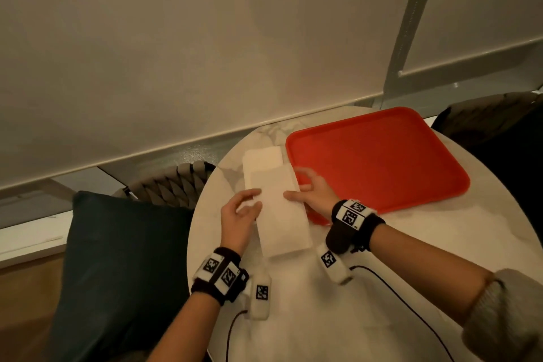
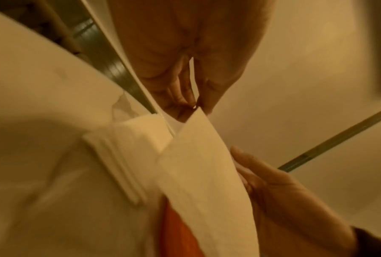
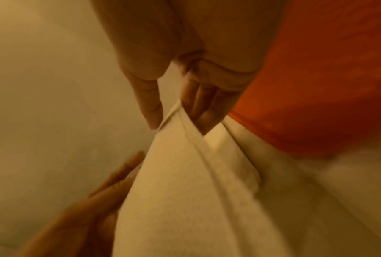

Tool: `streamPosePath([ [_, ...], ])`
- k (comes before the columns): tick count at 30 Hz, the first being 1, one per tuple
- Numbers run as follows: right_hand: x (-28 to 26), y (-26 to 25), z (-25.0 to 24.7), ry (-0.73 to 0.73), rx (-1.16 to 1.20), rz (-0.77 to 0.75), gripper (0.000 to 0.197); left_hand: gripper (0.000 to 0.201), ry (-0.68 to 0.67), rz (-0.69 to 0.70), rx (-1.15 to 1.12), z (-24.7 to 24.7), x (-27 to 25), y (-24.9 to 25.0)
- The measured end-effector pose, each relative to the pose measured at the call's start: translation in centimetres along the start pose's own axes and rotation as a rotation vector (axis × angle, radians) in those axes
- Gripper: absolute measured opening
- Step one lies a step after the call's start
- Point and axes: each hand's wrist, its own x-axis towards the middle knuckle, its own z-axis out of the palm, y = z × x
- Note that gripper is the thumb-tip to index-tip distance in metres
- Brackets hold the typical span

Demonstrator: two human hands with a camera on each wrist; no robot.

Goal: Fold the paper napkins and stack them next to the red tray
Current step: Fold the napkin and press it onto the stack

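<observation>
1. A person sits at a round white marble-look table [image 1: 367,288], both forearms reaching over it, each wrist wearing a dark band with black-and-white marker tags.
2. Between the hands is a long white paper napkin [image 1: 282,214], folded into a narrow strip and lifted off the table, its near end toward the person.
3. The left hand [image 1: 238,220] pinches the strip's left edge; the left wrist view shows the thumb and fingertips [image 2: 186,97] closed on a corner of the paper.
4. The right hand [image 1: 311,194] grips the opposite edge, with the thumb on top and the fingers [image 3: 198,104] tucked beneath a fold of the sheet.
5. Under the strip's far end lies a stack of folded napkins [image 1: 261,160], flat on the table and just beside the left rim of the red tray [image 1: 382,161]. Whether the stack touches the rim is hard to say from here.
6. The tray sits on the far right part of the table, its near left corner hidden by the right hand and the napkin.
7. Left of the table there is a dark blue cushion [image 1: 117,267] on a woven chair [image 1: 173,185]; a thin dark cable [image 1: 405,303] trails across the tabletop from the right wrist.
</observation>
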Motion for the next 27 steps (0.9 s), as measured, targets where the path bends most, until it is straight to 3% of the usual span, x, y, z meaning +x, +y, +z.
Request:
streamPosePath([
  [3,2.7,-1.3,0.4,0.107,-0.105,-0.104,0.099,0.032,-0.017,0.055,0.123,-1.3,4.6,-0.2],
  [5,4.9,-1.4,0.6,0.119,-0.165,-0.177,0.089,0.040,-0.056,0.091,0.185,-2.0,7.3,-0.5],
  [8,7.8,-1.0,1.0,0.128,-0.343,-0.192,0.055,0.051,-0.124,0.078,0.295,-2.5,10.7,-1.7],
  [12,10.7,0.6,1.9,0.151,-0.498,-0.166,0.044,0.060,-0.210,0.053,0.491,-2.9,13.7,-4.4],
  [21,13.6,4.3,3.5,0.108,-0.784,-0.110,0.050,0.065,-0.284,0.028,0.854,-1.9,14.7,-6.7],
  [25,12.2,3.2,2.7,-0.027,-1.034,-0.036,0.070,0.068,-0.343,-0.095,1.047,-1.7,14.0,-6.0],
  [27,10.4,2.4,1.8,-0.053,-1.001,-0.018,0.079,0.071,-0.353,-0.159,1.051,-1.6,13.3,-5.2],
])
